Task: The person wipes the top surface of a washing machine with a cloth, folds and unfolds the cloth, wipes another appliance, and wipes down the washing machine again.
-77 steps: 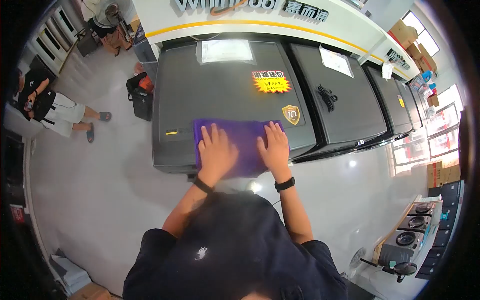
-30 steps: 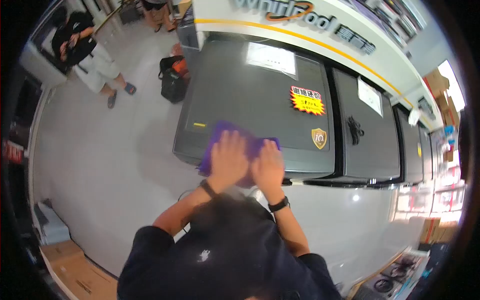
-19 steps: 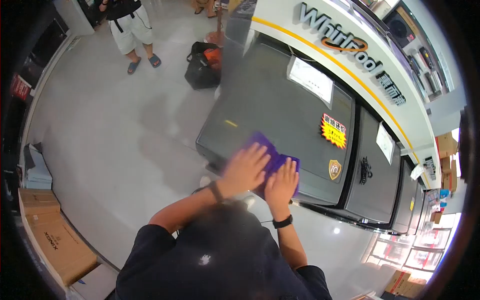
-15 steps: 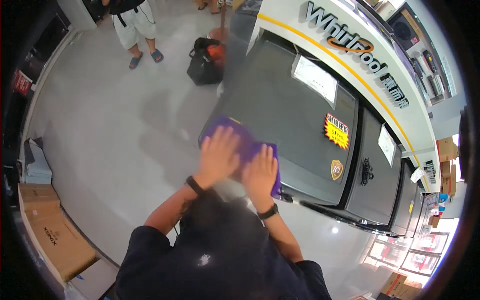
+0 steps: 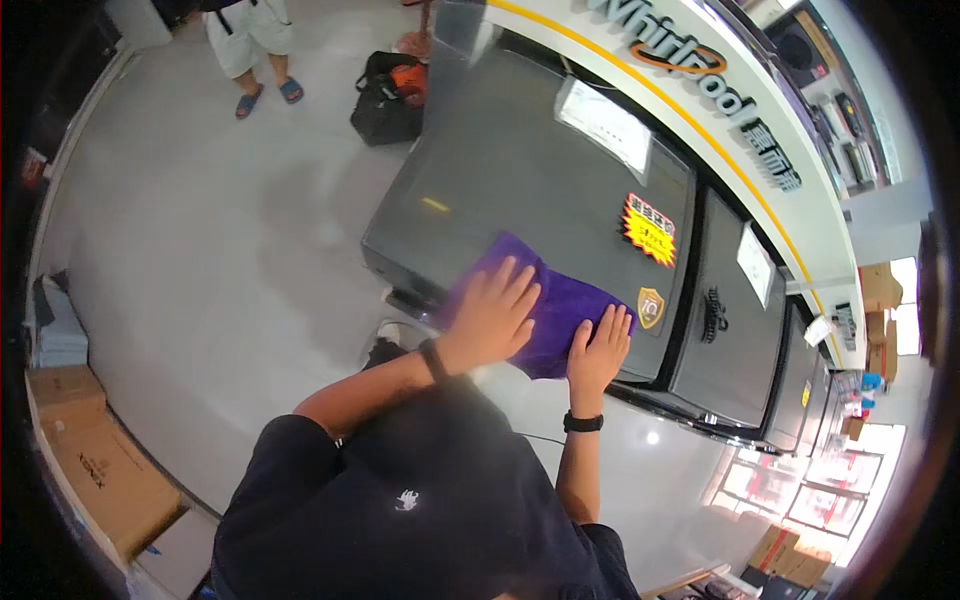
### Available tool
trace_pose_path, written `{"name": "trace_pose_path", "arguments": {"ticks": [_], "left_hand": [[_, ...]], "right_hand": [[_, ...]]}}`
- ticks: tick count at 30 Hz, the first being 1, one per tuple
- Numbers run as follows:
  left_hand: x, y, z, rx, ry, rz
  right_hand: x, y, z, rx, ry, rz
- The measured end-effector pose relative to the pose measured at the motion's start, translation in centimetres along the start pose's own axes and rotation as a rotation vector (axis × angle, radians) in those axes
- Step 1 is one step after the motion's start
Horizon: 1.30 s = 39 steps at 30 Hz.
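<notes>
A purple cloth (image 5: 560,315) lies spread on the dark grey top of a Whirlpool appliance (image 5: 480,150), close to its near edge. My left hand (image 5: 492,315) is on the cloth's left part, its fingers stretched out and apart. Flat on the right end of the cloth rests my right hand (image 5: 600,348), fingers extended. The palms hide some of the cloth beneath them. A gold badge sticker (image 5: 650,308) is just right of my right fingertips, and a red and yellow price sticker (image 5: 648,230) sits farther up the surface.
A paper in a clear sleeve (image 5: 605,122) lies on the appliance's far side. More dark appliances (image 5: 730,290) stand to the right. Beyond the left edge are a black bag (image 5: 385,105) and a person's legs in sandals (image 5: 250,50). Cardboard boxes (image 5: 110,460) line the lower left.
Both hands have moved right along the appliance top with the cloth, and the hands are farther apart. The cloth now shows more spread out. The view has shifted slightly.
</notes>
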<state>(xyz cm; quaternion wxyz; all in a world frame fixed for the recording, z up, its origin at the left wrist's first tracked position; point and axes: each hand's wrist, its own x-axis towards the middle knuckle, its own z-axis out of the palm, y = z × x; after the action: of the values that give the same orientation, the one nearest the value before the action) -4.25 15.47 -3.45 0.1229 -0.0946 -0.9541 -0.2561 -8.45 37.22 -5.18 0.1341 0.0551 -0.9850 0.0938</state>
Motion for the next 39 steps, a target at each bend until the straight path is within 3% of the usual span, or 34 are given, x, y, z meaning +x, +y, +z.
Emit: {"name": "trace_pose_path", "arguments": {"ticks": [3,6,10,13,19,23,29,32,35,39], "left_hand": [[-0.4,-2.4,-1.2,-0.005,0.048,-0.009],[-1.1,-7.0,-4.0,0.065,0.169,-0.179],[-1.2,-9.0,-5.7,0.048,0.173,-0.253],[-0.7,-6.5,-4.6,0.186,0.148,-0.290],[-0.4,-2.2,-0.2,0.023,0.081,-0.011],[-0.4,-3.0,-1.5,-0.054,0.042,0.028],[-1.0,-6.9,-3.8,0.149,0.156,-0.260],[-0.6,-7.7,-4.1,0.203,0.136,-0.282],[0.0,-6.9,-3.1,0.348,0.079,-0.279],[1.2,-4.1,-2.4,0.349,-0.047,-0.152]], "right_hand": [[0.0,-1.9,0.9,-0.017,-0.005,-0.019],[0.5,-6.0,1.0,0.092,-0.033,-0.142],[0.9,-10.2,1.0,0.203,-0.011,-0.223],[0.3,-8.4,0.8,0.300,0.009,-0.189],[-0.5,-1.2,0.2,0.137,0.068,-0.001],[-0.6,-1.4,0.8,0.045,0.084,-0.006],[0.7,-10.2,1.0,0.120,0.009,-0.166],[0.6,-12.4,1.2,0.196,-0.004,-0.242],[0.4,-10.2,0.6,0.304,-0.012,-0.235],[-0.9,-4.9,0.4,0.241,0.106,-0.030]]}}
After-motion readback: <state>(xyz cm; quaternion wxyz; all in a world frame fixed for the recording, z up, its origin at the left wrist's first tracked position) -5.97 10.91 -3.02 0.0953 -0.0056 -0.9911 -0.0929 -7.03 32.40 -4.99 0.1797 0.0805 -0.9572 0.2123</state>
